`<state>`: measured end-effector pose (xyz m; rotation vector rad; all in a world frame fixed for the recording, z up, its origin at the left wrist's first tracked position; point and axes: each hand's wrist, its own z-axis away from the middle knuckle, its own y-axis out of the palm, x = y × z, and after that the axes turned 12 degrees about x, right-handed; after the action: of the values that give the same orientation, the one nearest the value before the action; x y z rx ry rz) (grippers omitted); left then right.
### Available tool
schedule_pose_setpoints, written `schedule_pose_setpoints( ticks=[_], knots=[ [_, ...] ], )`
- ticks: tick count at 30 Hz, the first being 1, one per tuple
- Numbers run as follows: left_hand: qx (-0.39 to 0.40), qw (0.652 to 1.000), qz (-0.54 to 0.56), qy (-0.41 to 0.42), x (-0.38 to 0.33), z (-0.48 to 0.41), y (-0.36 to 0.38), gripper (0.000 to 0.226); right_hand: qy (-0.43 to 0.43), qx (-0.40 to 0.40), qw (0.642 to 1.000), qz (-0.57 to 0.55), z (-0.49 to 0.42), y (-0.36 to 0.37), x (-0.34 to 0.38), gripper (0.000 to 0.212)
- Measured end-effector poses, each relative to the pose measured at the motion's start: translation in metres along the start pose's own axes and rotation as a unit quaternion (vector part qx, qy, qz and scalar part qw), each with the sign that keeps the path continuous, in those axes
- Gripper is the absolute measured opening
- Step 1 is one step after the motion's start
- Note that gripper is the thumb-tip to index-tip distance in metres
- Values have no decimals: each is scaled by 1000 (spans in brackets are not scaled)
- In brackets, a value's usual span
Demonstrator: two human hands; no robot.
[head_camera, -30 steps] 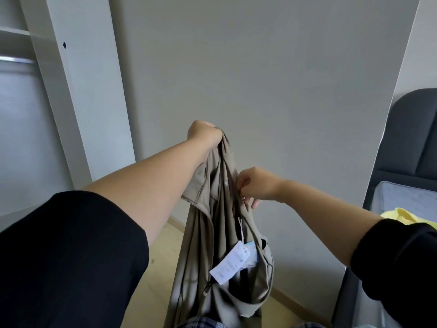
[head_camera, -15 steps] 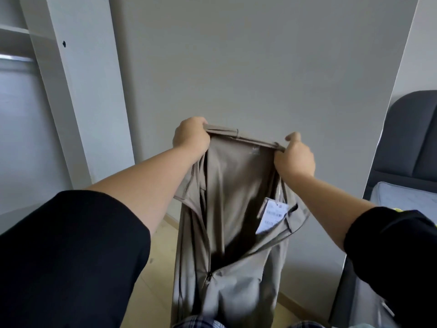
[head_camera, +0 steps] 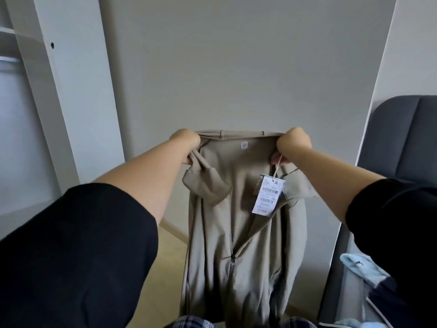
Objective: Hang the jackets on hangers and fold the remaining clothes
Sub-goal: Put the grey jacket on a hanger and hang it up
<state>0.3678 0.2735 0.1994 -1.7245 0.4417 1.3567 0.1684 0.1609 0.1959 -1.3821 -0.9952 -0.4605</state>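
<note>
Beige jacket (head_camera: 236, 228): hangs before me, front open toward me, zip half down.
Left hand (head_camera: 186, 145): fingers curled round one collar end.
Right hand (head_camera: 293, 145): pinching other end.
Axis: collar (head_camera: 238, 134) level between my fists, body drops straight below; both hands equally near.
Next: hanger needed, I see none.

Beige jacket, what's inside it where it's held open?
The jacket shows its inner back, a small neck label and a white price tag on a string. Below the zipper pull the front is closed, hiding the rest.
</note>
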Motion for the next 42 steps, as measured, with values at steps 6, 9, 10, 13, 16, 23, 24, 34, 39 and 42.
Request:
schedule_pose_setpoints(
  ticks=[6, 9, 10, 13, 16, 23, 24, 34, 39, 42],
  knots=[
    [66, 981, 175, -38, -4, -5, 4, 25, -40, 66, 994, 79, 4, -21, -14, 19],
    [94, 978, 188, -10, 0, -11, 2, 21, -35, 147, 980, 132, 10, -34, -17, 9],
    [107, 976, 188, 7, 1, -11, 1, 20, -31, 166, 977, 133, 11, -38, -18, 9],
    [185, 974, 117, 59, 4, -5, 3, 50, -50, 128, 974, 181, 6, -41, -27, 24],
    [162, 984, -5, 72, 3, 0, 12, 72, -90, -14, 967, 238, 9, -37, -31, 18],
    [-80, 942, -291, 148, -27, 15, 31, 15, -75, -214, 937, 265, 26, -60, -23, 16],
    [-114, 942, -284, 141, -37, 19, 33, 13, -83, -239, 926, 279, 29, -70, -21, 16],
    [-217, 927, -109, 285, -202, 88, 63, 17, -104, -419, 894, 117, 89, -225, 52, 26],
    [-214, 897, -67, 381, -283, 151, 61, 7, -151, -492, 853, 89, 152, -317, 79, 25],
    [-235, 868, -44, 436, -318, 184, 59, 11, -172, -546, 808, 139, 196, -365, 92, 25]
  ],
)
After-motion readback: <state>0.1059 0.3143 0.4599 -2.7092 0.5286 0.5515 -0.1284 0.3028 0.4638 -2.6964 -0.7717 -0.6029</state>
